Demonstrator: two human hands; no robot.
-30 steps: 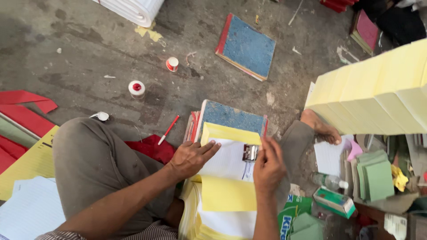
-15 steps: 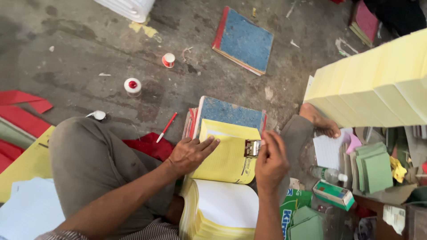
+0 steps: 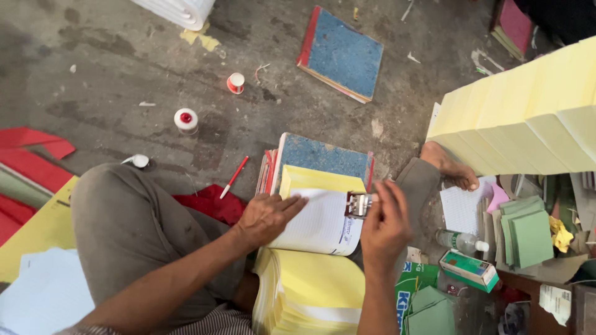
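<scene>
— What is the right hand (image 3: 385, 224) doing?

— Its fingers are closed around a small metal stamping device (image 3: 359, 204), gripped from the right, with the tool sitting at the right edge of the open white page (image 3: 316, 223). The stamp touches the page near its upper right corner.

— And the left hand (image 3: 266, 217)?

— It lies flat and open on the left part of that same white page, fingers stretched toward the stamp, pressing the sheet down and gripping nothing. The two hands are near each other, the page spanning the gap between them.

— What sits under the page?

— A yellow sheet (image 3: 310, 180) shows just above it, and beyond that a book with a blue speckled cover (image 3: 323, 158) and red edges. Nearer the person, below the hands, is a thick stack of yellow and white sheets (image 3: 310, 298).

— Anything farther out?

— A red pen (image 3: 234, 177) lies on the grey concrete floor (image 3: 124, 74) left of the book. Two small red-and-white bottles (image 3: 186, 119) stand farther off. A second blue book (image 3: 343, 54) lies at the top, well apart. To the right rises a tall pile of pale yellow paper (image 3: 528, 118), with green cards (image 3: 528, 232) below it.
</scene>
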